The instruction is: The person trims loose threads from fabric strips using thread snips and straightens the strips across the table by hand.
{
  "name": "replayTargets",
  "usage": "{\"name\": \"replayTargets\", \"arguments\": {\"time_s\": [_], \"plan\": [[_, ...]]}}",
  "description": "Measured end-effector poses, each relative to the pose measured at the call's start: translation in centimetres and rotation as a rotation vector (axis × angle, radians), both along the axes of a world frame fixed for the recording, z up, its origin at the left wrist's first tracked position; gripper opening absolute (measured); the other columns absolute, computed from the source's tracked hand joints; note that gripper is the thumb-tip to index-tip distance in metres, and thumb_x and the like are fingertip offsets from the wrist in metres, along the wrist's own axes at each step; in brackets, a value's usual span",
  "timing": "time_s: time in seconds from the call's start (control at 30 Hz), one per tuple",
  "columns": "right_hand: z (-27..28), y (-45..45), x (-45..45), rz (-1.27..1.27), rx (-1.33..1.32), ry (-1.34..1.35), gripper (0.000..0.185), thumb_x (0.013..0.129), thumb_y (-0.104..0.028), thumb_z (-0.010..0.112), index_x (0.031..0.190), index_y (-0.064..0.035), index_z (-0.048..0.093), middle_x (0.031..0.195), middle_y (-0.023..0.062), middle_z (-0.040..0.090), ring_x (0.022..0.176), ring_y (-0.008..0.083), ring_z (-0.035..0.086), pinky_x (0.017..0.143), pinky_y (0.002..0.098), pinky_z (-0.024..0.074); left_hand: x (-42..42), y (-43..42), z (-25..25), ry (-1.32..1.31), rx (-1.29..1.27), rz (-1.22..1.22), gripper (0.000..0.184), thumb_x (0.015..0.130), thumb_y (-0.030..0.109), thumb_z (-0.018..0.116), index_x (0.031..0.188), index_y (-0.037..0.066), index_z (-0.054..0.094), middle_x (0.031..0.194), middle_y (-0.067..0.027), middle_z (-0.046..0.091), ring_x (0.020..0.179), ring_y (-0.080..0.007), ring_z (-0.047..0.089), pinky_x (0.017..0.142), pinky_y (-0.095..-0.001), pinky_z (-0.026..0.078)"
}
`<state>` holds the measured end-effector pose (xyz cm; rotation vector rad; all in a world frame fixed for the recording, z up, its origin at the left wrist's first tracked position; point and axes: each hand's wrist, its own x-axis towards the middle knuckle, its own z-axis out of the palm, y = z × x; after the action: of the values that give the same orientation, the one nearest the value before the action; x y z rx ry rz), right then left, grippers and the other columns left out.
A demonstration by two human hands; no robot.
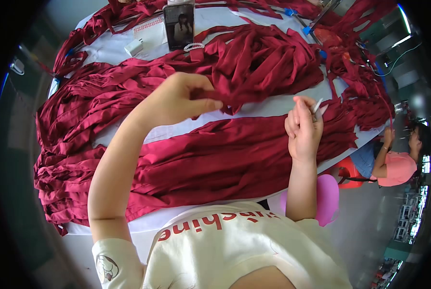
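The step in hand seems to be handling one dark red strip (242, 96) at the edge of the tangled heap (273, 62), which lies at 12 to 1 o'clock on the white worktop (273, 104). The left hand (181, 98), at 11 o'clock, has thumb and fingers brought close together, apparently pinching that strip, though blur hides the exact grip. The right hand (304, 127), between 2 and 3 o'clock, is raised with fingers curled around a small pale pointed object (317, 105) (perhaps a small tool, too little of it shows to tell). A flatter bundle (210, 161) of the same red cloth stretches across the middle, nearest the body, and a phone (179, 26) stands beyond the heap towards 11 o'clock. The next move, as I judge it, calls for a firm pinch and a gentle pull, without dragging neighbouring strips along.
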<state>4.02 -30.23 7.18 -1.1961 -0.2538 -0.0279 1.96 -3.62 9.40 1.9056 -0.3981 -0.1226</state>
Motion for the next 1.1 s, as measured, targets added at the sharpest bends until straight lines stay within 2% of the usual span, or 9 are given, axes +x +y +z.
{"name": "replayTargets", "arguments": {"time_s": [0.03,0.2,0.27,0.4,0.53,0.77,0.93,1.03,1.1], "plan": [[-0.2,0.6,-0.2,0.080,-0.015,0.027,0.016,0.090,-0.018,0.050,0.090,-0.0030,0.055,0.057,-0.0054,0.040,0.041,0.0004,0.028,0.036,0.0177,0.0195,-1.1,0.3,0.4,0.251,-0.260,0.050,0.013,0.081,0.015,0.064,0.081,0.002,0.059,0.064,0.0012,0.054,0.051,-0.0048,0.046,0.046,-0.0204,0.037],[-0.6,6.4,-2.1,0.384,-0.138,0.231,0.032,0.093,-0.033,0.041,0.093,-0.0030,0.053,0.067,0.0028,0.056,0.038,0.0011,0.027,0.034,0.0180,0.0184,-5.5,-1.3,-1.6,0.317,-0.806,0.342,0.022,0.085,0.021,0.060,0.097,0.003,0.058,0.073,0.0018,0.059,0.049,-0.0007,0.045,0.039,-0.0149,0.032],[-1.0,8.0,-2.5,0.407,-0.082,0.293,0.033,0.092,-0.036,0.045,0.097,-0.0034,0.049,0.074,0.0073,0.062,0.035,0.0002,0.027,0.032,0.0182,0.0181,-6.7,-2.1,-2.7,0.367,-0.725,0.383,0.021,0.084,0.019,0.060,0.097,0.003,0.058,0.073,0.0013,0.059,0.047,-0.0007,0.044,0.038,-0.0152,0.032],[-2.1,8.9,-2.5,0.244,0.072,0.221,0.015,0.077,-0.013,0.068,0.080,-0.0063,0.055,0.059,-0.0044,0.051,0.038,-0.0012,0.031,0.033,0.0170,0.0188,-7.6,-2.4,-3.7,0.377,-0.648,0.413,0.019,0.083,0.016,0.062,0.095,0.001,0.059,0.066,0.0023,0.057,0.043,0.0000,0.042,0.037,-0.0151,0.030],[-2.1,9.0,-3.1,0.089,-0.136,0.125,0.017,0.076,-0.008,0.069,0.079,-0.0057,0.053,0.059,-0.0039,0.050,0.049,0.0008,0.042,0.044,0.0151,0.0334,-7.8,-2.4,-4.3,0.359,-0.600,0.446,0.019,0.082,0.017,0.064,0.092,0.001,0.060,0.062,0.0045,0.055,0.043,0.0013,0.041,0.036,-0.0145,0.029],[-3.8,6.2,-4.2,0.072,-0.545,-0.218,0.014,0.076,-0.005,0.067,0.078,-0.0051,0.052,0.064,-0.0051,0.050,0.054,-0.0001,0.041,0.047,0.0164,0.0313,-7.9,-2.4,-5.5,0.424,-0.517,0.492,0.020,0.082,0.018,0.064,0.090,0.001,0.059,0.062,0.0051,0.054,0.045,0.0019,0.040,0.037,-0.0146,0.030],[-1.8,4.3,-4.0,0.191,-0.845,-0.271,0.036,0.087,-0.034,0.055,0.103,-0.0028,0.045,0.063,0.0035,0.048,0.052,0.0110,0.045,0.046,0.0260,0.0356,-8.2,-2.7,-5.4,0.424,-0.525,0.503,0.019,0.081,0.017,0.065,0.088,0.001,0.058,0.062,0.0047,0.054,0.046,0.0018,0.040,0.038,-0.0149,0.030],[0.6,5.0,-5.0,0.200,-1.024,-0.227,0.027,0.091,-0.022,0.049,0.106,0.0000,0.045,0.076,0.0028,0.049,0.066,0.0089,0.043,0.063,0.0221,0.0367,-8.5,-2.9,-5.6,0.412,-0.543,0.504,0.018,0.080,0.016,0.065,0.087,0.001,0.057,0.062,0.0047,0.054,0.046,0.0018,0.041,0.037,-0.0146,0.030],[0.6,5.2,-5.0,0.248,-1.046,-0.366,0.024,0.090,-0.020,0.050,0.104,-0.0005,0.047,0.083,0.0075,0.056,0.073,0.0123,0.050,0.070,0.0231,0.0396,-8.6,-3.0,-5.7,0.413,-0.541,0.522,0.018,0.081,0.016,0.065,0.086,0.001,0.056,0.061,0.0053,0.053,0.046,0.0019,0.040,0.037,-0.0146,0.029]]}}
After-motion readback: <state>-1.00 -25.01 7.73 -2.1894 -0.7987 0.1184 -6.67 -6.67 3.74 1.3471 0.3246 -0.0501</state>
